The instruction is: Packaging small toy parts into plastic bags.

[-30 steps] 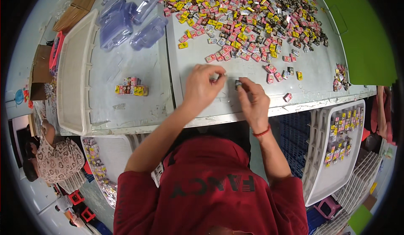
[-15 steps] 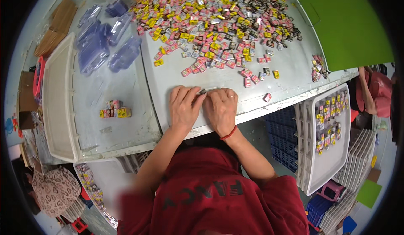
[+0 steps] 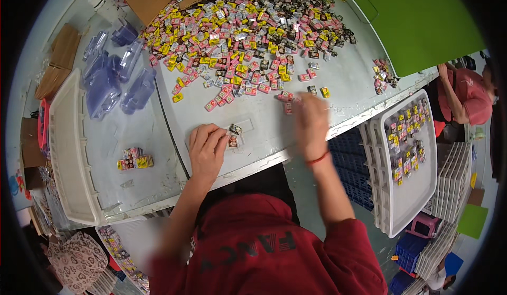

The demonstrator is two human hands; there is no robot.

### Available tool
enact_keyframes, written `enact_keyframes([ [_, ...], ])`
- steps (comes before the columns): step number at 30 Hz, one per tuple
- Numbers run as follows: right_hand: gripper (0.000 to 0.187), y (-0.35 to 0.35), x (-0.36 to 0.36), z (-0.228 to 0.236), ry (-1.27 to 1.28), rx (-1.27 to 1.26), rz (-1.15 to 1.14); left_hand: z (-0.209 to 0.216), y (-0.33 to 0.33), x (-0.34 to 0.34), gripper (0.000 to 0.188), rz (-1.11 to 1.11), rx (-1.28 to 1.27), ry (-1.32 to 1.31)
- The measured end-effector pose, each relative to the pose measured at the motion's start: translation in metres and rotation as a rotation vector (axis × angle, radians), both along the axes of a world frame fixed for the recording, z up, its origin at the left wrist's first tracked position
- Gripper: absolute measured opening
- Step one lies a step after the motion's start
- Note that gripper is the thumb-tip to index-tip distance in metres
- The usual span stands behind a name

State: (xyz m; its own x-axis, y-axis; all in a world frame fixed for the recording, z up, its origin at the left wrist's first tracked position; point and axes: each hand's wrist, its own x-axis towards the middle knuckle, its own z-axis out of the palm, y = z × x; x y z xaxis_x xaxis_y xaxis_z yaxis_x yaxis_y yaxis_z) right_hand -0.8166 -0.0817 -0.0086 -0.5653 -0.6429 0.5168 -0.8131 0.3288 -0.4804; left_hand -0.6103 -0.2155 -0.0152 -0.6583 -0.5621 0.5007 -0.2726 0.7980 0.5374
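On the table's near part, my left hand (image 3: 205, 150) has its fingers curled and pressed at the left edge of a clear plastic tray (image 3: 244, 125). Within that tray lie a small dark box (image 3: 235, 129) and a brown-and-pink one (image 3: 232, 142). My right hand (image 3: 312, 123), wearing a red bracelet, is smeared by motion beside a few small pink boxes (image 3: 285, 96); whether its fingers hold anything is hidden. Just beyond spreads a large pile of small pink, yellow, black and white boxes (image 3: 248, 47).
Clear bluish plastic shells (image 3: 105, 86) lie at the left, with a small cluster of boxes (image 3: 134, 160) nearer me. A white crate (image 3: 68, 152) stands at the left edge. To the right are a white tray of filled packs (image 3: 417, 189), a green board (image 3: 417, 20) and another person (image 3: 467, 97).
My hands have parted; the right swung out rightward to the loose pink boxes. The left stays at the clear tray, which now shows two boxes. The whole view has shifted slightly.
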Motion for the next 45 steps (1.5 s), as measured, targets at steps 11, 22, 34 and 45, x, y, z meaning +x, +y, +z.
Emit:
enact_keyframes([
  [11, 0.028, 0.045, -0.103, -0.022, -0.056, 0.238, 0.087, 0.006, 0.029, -0.176, 0.013, -0.471, -0.080, 0.039],
  [22, 0.028, 0.049, -0.090, -0.023, -0.153, 0.208, -0.029, -0.013, 0.047, -0.195, 0.011, -0.372, -0.041, 0.116],
  [34, 0.026, -0.004, 0.014, -0.003, -0.179, 0.111, 0.338, -0.007, -0.002, -0.039, 0.022, -0.209, 0.104, 0.072],
  [45, 0.025, -0.020, 0.044, -0.003, -0.290, 0.096, 0.403, -0.024, -0.008, -0.027, 0.016, -0.215, 0.004, 0.037],
])
